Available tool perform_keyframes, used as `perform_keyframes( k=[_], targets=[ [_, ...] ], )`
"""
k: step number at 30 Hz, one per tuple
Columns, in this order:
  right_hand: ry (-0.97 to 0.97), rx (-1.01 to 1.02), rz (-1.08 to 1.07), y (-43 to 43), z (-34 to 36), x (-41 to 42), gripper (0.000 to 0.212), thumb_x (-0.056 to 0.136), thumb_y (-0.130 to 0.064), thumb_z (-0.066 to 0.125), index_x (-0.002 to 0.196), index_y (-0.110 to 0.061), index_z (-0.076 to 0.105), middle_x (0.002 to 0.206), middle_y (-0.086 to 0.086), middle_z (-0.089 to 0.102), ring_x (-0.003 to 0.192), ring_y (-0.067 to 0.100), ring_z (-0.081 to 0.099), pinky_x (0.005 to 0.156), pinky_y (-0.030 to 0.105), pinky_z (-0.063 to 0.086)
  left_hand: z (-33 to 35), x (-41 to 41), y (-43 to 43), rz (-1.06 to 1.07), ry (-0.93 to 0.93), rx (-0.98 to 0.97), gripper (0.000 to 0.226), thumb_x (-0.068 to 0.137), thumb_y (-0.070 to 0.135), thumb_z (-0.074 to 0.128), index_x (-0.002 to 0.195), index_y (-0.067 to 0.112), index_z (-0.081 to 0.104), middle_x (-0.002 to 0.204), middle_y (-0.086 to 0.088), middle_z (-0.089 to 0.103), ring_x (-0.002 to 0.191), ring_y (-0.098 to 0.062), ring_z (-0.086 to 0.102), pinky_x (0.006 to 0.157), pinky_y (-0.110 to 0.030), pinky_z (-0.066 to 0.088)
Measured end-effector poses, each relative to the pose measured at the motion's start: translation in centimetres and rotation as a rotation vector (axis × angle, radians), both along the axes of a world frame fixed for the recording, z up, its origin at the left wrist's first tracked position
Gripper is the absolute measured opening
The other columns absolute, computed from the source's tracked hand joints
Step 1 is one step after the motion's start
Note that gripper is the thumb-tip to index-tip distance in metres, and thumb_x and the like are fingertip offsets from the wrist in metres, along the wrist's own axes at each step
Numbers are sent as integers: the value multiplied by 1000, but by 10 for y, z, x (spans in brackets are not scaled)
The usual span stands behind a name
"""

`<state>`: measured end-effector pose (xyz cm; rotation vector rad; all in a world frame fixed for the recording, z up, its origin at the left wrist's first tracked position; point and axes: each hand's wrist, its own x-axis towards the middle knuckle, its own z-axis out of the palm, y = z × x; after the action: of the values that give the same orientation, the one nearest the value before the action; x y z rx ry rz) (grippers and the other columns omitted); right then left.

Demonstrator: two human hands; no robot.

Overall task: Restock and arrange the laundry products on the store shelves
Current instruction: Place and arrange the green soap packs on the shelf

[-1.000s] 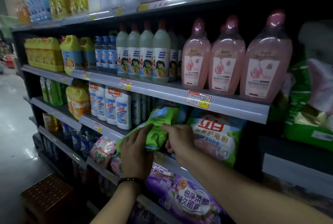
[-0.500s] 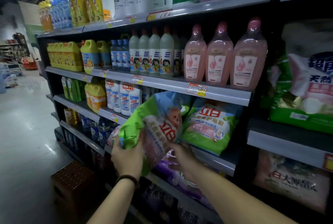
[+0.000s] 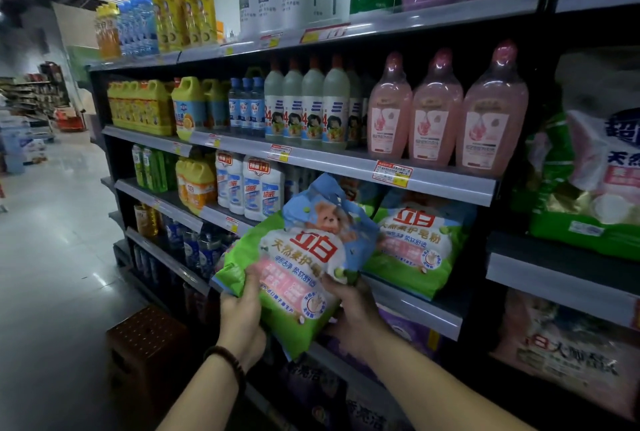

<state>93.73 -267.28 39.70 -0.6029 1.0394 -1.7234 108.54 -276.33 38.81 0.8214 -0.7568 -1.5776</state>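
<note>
Gripping detergent bag [image 3: 304,257], both hands, before shelf [image 3: 415,309].

The soft plastic soap-powder bag [image 3: 304,257] is green and blue with red characters and a brown bear. The tall plastic bottles [image 3: 436,111] near the shelf's right edge are pink.

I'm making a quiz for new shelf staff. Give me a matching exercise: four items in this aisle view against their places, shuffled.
Items:
1. held green bag
2. pink bottles
3. yellow bottles
4. brown stool

Places:
A. top shelf, far left
B. floor by the shelving
C. in both hands, left hand and right hand
D. shelf above the other green bag

Pairs: 1-C, 2-D, 3-A, 4-B
</note>
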Motion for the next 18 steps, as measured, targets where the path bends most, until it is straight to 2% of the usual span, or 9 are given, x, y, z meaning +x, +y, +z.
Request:
perform_keyframes(
  k=[2,3,4,5,7,8,11,13,18],
  targets=[
    [25,37,-91,-13,2,-11,42,88,-12,81,128,-20,70,120,13,78,107,42,75,91,71,56,-2,-9,-2,-1,-47,-41,65,90,43,80,135,22,38,131,-12,65,110,-27,71,88,-50,62],
    [43,57,-121,-18,4,-17,40,87,-10,81,124,-21,71,116,12,79,105,41,76,92,73,55,-7,-13,-3,62,-176,-106,76,82,53,84,134,29,34,138,-12,58,119,-27,66,98,-54,58],
    [65,74,-138,-23,7,-23,38,87,-8,81,121,-21,72,113,10,80,102,39,77,90,70,57,-15,-17,-5,133,-384,-203,88,73,64,84,136,28,34,143,-15,52,127,-31,60,106,-57,52],
    [83,84,-158,-29,9,-29,38,86,-6,81,120,-21,71,110,9,81,99,37,78,87,65,60,-25,-21,-5,175,-586,-311,101,69,69,82,143,19,36,147,-19,47,133,-37,53,113,-59,46],
    [112,90,-206,-42,17,-39,40,85,-3,81,119,-22,69,105,6,82,95,34,79,79,57,64,-42,-32,1,201,-905,-516,106,77,56,83,156,9,30,156,-27,34,145,-44,34,122,-58,32],
    [126,95,-225,-50,19,-45,42,84,-2,81,118,-23,68,105,6,82,94,34,78,78,57,64,-45,-37,6,190,-985,-608,103,81,47,83,159,10,27,161,-27,25,150,-43,25,124,-57,28],
    [164,105,-280,-77,24,-61,49,83,-2,82,121,-28,68,110,6,80,96,35,78,79,62,64,-53,-60,5,68,-997,-796,90,89,32,79,162,31,26,171,-14,1,160,-33,1,127,-52,15],
    [199,111,-296,-93,28,-76,53,84,-4,83,126,-31,66,114,6,79,97,37,77,78,65,63,-53,-77,-11,4,-999,-842,90,93,30,75,164,39,19,173,-10,-7,161,-26,-5,128,-51,13],
    [337,78,-378,-127,50,-120,44,91,-1,75,128,-20,63,116,9,77,96,33,77,75,50,66,-41,-118,-53,-139,-931,-910,83,97,45,62,164,46,13,175,4,-9,162,-22,10,122,-46,35]
  ],
)
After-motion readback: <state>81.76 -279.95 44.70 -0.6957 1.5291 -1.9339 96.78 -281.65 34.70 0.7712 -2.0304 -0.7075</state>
